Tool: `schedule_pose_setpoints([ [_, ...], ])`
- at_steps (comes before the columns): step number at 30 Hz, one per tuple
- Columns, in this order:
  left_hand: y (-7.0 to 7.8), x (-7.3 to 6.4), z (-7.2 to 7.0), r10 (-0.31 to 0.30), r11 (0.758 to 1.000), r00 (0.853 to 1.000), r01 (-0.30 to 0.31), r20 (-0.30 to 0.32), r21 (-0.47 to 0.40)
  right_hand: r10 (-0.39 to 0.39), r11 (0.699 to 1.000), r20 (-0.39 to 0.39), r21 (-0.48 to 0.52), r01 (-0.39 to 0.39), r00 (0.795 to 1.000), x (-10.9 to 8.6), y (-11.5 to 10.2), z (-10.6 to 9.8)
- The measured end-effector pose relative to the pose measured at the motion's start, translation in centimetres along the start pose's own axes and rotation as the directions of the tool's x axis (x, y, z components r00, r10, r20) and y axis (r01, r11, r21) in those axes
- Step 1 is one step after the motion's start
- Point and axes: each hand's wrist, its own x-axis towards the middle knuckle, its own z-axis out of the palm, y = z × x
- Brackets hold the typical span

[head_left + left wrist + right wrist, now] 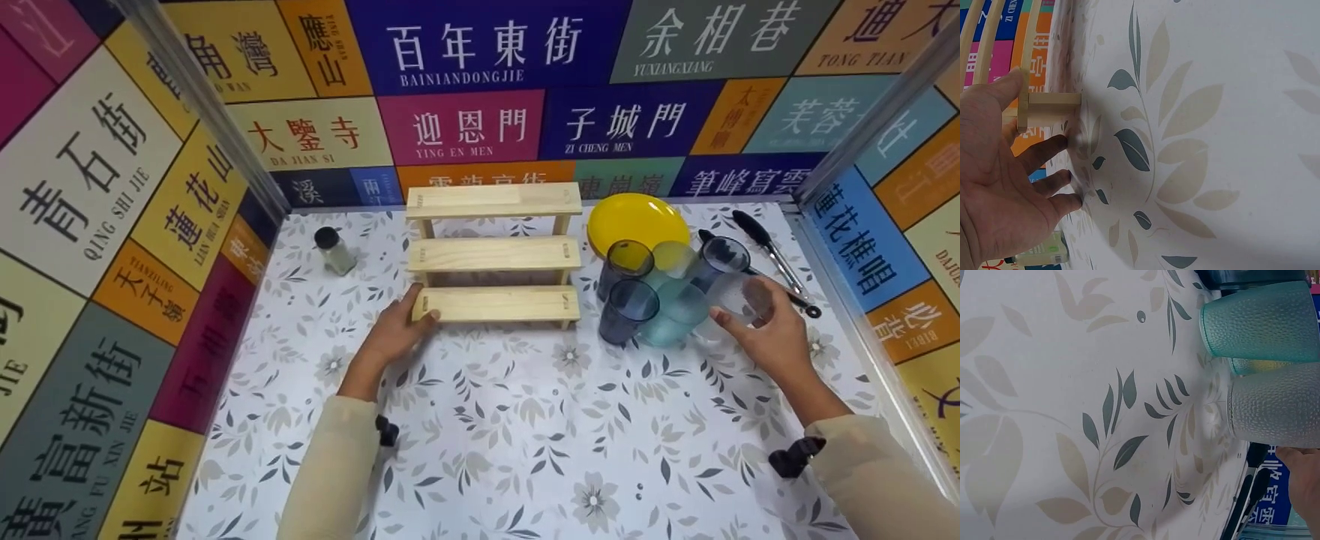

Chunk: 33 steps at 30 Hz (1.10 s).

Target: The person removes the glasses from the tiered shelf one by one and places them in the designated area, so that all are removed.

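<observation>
A three-step wooden rack (495,256) stands on the table. At its lowest step's left end, my left hand (388,337) pinches the board between thumb and index finger; the other fingers spread below in the left wrist view. My right hand (781,341) holds a clear textured tumbler (1275,405) at the right of a tumbler cluster. Beside it are a teal tumbler (1261,323), a dark blue tumbler (724,259), a blue-grey tumbler (628,315), an amber tumbler (626,274) and a yellowish tumbler (673,257).
Behind the tumblers lies a yellow plate (637,214). Black-handled tongs (765,240) and another black utensil (808,307) lie at the right. A small black-capped bottle (336,253) stands left of the rack. Sign-covered walls (480,127) enclose the flowered tabletop (480,442).
</observation>
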Motion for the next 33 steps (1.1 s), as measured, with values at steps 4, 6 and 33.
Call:
schedule_pose_setpoints([
  [4, 0.0, 0.1, 0.1, 0.002, 1.000, 1.000, -0.002, 0.002, 0.002, 0.003, 0.999, 0.019, 0.038, -0.004, 1.000, 0.2, 0.4, 0.1],
  [6, 0.0, 0.1, 0.1, -0.008, 1.000, 1.000, 0.008, 0.008, -0.002, 0.001, 0.999, 0.025, 0.036, -0.002, 1.000, 0.3, 0.5, 0.1],
  [33, 0.6, -0.1, -0.2, 0.055, 0.998, 0.998, -0.055, -0.020, 0.018, -0.021, 0.985, 0.087, 0.174, 0.005, 0.996, 0.9, 2.0, 1.1],
])
